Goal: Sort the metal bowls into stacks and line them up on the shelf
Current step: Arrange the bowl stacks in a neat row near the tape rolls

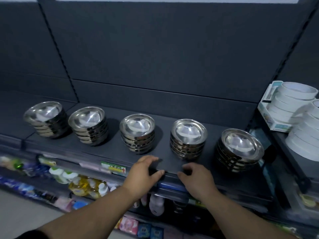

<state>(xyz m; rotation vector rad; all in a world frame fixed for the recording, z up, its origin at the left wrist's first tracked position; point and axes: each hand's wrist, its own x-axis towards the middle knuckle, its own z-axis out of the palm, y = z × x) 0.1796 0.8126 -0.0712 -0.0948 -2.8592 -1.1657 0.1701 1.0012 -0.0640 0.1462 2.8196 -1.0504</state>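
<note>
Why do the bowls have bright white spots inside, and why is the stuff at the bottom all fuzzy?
Head view: the white patches inside the metal bowls are glare from light bouncing off shiny metal. Head view: the packets on the lower shelves are smeared by blur. Head view: the wide lens bends the shelf edge into a curve.

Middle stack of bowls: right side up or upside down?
Right side up: in the middle stack, the top bowl shows its shiny hollow.
</note>
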